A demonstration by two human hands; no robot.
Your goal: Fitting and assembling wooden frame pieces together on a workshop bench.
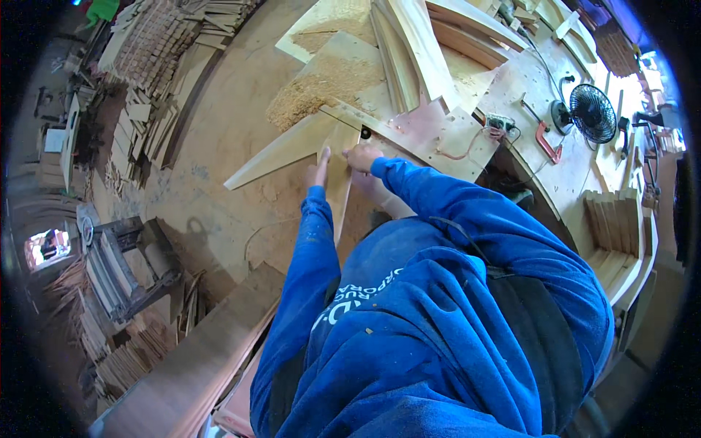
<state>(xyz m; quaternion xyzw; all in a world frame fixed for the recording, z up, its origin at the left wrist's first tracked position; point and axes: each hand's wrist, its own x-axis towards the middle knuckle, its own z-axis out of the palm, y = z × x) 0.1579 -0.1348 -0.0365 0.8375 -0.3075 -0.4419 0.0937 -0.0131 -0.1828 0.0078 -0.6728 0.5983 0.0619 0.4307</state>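
Note:
Both my hands are at a pale wooden board (338, 175) that slants down toward my body from the bench edge. My left hand (318, 171) grips its left edge, the thumb lying along the top. My right hand (362, 156) is closed at the board's right edge, its fingers partly hidden. Just beyond it sits a small round black part (365, 133) near the corner of the wood. A long tapered wooden piece (274, 155) reaches out to the left, meeting the board near its far end.
Sawdust (314, 95) lies heaped past the wood. Curved wooden pieces (412, 55) rest on the bench at the far side. To the right are a black fan (592, 114), a red clamp (548, 144) and cords. Stacked wood (157, 40) and a machine with rollers (124, 266) stand left.

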